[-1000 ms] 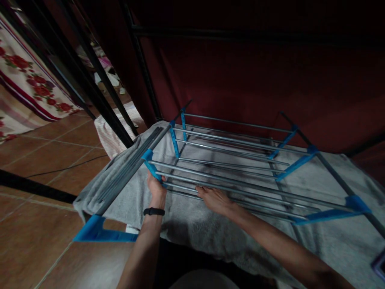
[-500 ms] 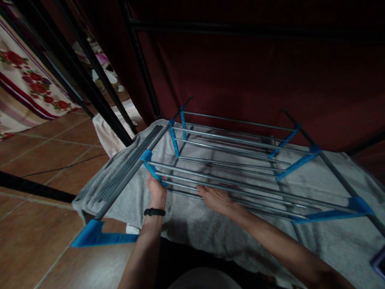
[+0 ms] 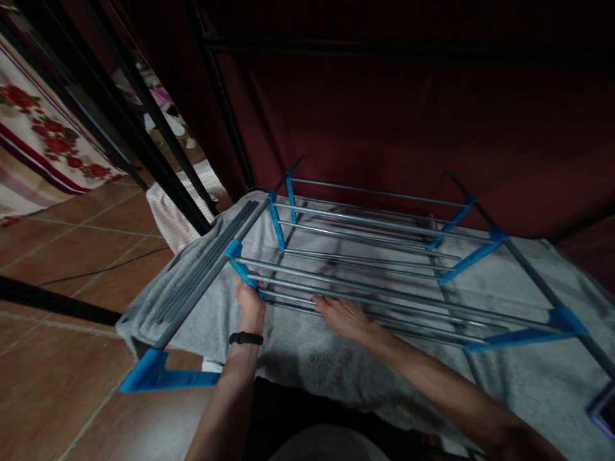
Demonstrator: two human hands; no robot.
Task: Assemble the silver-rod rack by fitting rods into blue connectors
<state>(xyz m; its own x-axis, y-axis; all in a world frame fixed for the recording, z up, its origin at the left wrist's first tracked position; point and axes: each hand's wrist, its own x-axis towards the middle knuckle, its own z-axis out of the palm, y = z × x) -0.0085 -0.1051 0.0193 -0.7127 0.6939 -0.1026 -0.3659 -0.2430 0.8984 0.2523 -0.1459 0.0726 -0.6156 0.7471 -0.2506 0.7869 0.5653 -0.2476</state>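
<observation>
A rack of grey metal rods (image 3: 365,256) and blue plastic brackets lies on a grey towel (image 3: 312,358) on the floor. My left hand (image 3: 250,301), with a black band on the wrist, grips the blue bracket (image 3: 243,269) at the rack's near left corner. My right hand (image 3: 342,315) holds one of the nearest rods a little to the right of it, fingers curled over the rod. Another blue bracket (image 3: 163,376) sits at the end of the left side pole, over the floor tiles.
A dark red fabric wall (image 3: 408,121) with black frame poles (image 3: 144,147) stands right behind the rack. Brown floor tiles (image 3: 62,320) lie to the left, with a white cloth (image 3: 177,211), a floral fabric (image 3: 43,134) and a thin cable. A dark flat object (image 3: 605,410) lies at the right edge.
Both hands stay on the rack in the same grips. The view has shifted slightly; nothing else has visibly moved.
</observation>
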